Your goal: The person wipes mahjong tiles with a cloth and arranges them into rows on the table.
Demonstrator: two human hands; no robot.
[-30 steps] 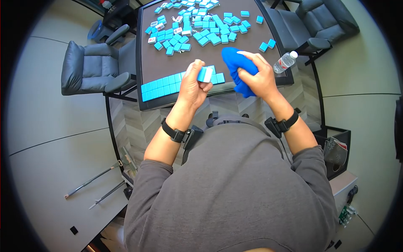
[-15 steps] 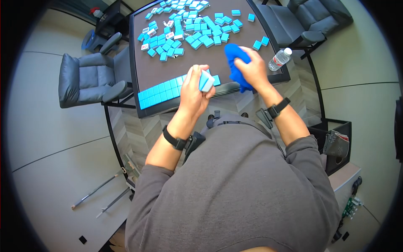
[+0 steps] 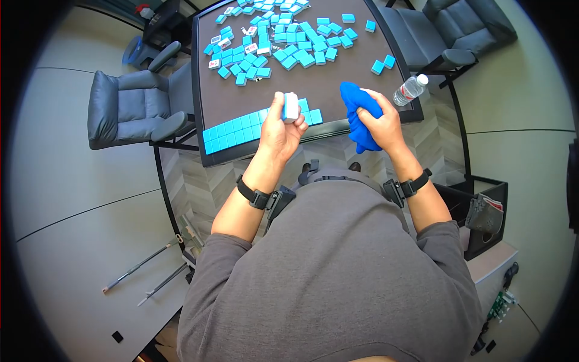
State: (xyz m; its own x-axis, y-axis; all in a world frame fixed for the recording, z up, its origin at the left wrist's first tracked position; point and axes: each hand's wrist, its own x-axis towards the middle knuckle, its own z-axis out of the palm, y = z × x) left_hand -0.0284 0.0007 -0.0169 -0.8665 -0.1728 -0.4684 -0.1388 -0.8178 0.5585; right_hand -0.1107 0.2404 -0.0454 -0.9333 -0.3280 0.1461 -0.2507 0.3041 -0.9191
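Note:
My left hand (image 3: 280,134) is closed around a white-and-blue mahjong tile (image 3: 291,107), raised above the near edge of the table. To its right, my right hand (image 3: 384,123) grips a bunched blue cloth (image 3: 360,114), apart from the tile. Below and beside my left hand lies a block of mahjong tiles (image 3: 235,131) in neat rows, blue backs up, partly hidden by that hand. Farther back, many loose mahjong tiles (image 3: 292,45) are scattered, mostly blue side up, with a few white faces showing.
The dark table (image 3: 329,84) has a raised black rim. A water bottle (image 3: 410,90) stands at its right corner. Grey armchairs flank it, one on the left (image 3: 136,108) and one on the right (image 3: 446,33). A black box (image 3: 488,211) is at my right.
The blue cloth in my right hand has moved right and down, farther from the tile. My left hand has turned, so more of the tile's white side shows. The view has shifted slightly.

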